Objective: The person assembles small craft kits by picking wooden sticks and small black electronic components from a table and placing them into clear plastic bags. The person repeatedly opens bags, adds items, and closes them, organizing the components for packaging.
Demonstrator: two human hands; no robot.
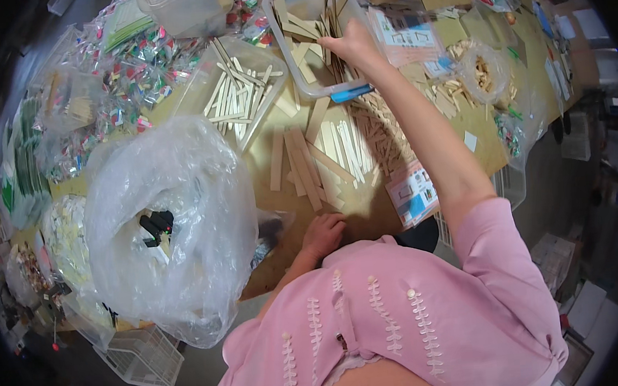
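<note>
The right hand (350, 43) reaches into the clear bin (292, 71), fingers closing on wooden sticks (310, 26); whether they have hold, I cannot tell. The left hand (322, 234) rests curled and empty at the tabletop's near edge (286, 271). A snagged stick could tip the bin

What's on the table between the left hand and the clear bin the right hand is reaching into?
In the head view, flat wooden sticks lie loose on the brown table between the left hand and the clear bin, where the right hand reaches.
</note>
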